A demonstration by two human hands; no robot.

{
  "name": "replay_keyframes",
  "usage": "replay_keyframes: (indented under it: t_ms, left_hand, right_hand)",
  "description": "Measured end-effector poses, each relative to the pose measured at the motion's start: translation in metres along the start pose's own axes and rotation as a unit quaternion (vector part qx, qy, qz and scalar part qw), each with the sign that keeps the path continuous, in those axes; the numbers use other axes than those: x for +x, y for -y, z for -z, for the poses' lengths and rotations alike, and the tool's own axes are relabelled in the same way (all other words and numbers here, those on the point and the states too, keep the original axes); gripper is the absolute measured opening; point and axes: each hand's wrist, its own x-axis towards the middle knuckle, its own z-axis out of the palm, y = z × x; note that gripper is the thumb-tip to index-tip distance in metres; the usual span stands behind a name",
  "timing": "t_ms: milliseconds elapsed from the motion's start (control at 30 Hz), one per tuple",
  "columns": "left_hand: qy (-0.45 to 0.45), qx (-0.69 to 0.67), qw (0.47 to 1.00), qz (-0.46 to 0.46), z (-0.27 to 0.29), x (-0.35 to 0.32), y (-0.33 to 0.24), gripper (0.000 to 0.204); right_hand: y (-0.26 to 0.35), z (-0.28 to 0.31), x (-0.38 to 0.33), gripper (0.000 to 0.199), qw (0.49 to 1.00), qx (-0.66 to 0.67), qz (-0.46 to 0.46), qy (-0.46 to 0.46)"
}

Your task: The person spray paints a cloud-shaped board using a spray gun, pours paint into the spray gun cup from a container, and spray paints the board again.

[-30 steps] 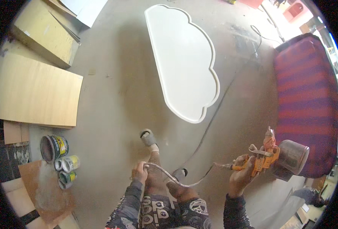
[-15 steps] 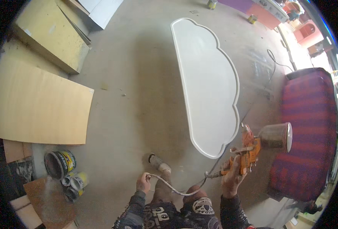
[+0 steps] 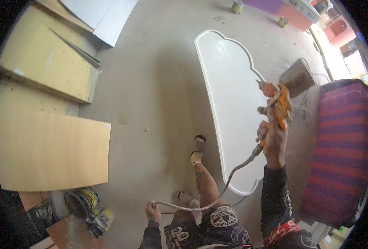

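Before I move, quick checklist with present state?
1. Spray gun gripped in the right hand: ok.
2. Hose held in the left hand: ok.
3. Feet off the white cloud-shaped panel: ok.
4. Hose away from the paint cans on the left: ok.
5. Gap between gun and panel: cannot tell, single view from above.
6. Fill level in the cup: cannot tell, blurred.

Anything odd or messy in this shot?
Brown board, lower left: a pale patch blots its surface, possibly overspray or dust. The orange spray gun in the right hand also looks grimy, its finish blotched with residue. No clear spill visible.
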Motion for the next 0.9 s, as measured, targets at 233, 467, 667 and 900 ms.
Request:
replay_keyframes:
  t_ms: [233, 467, 667, 900]
  left_hand:
    - [0.032, 0.097, 0.992, -0.073, 0.014, 0.015, -0.032, 0.027]
    - [0.175, 0.049, 0.979, -0.093, 0.006, 0.053, -0.160, 0.020]
    - [0.250, -0.002, 0.962, -0.106, 0.006, 0.050, -0.198, 0.027]
    - [0.254, -0.016, 0.962, -0.098, -0.005, 0.048, -0.201, 0.028]
  right_hand:
    - [-0.037, -0.015, 0.148, 0.035, 0.986, -0.145, -0.024, 0.082]
    - [-0.071, -0.025, 0.245, 0.040, 0.943, -0.278, -0.042, 0.179]
    - [-0.082, -0.027, 0.280, 0.041, 0.925, -0.302, -0.086, 0.214]
    - [-0.106, -0.048, 0.300, 0.034, 0.929, -0.288, 0.013, 0.231]
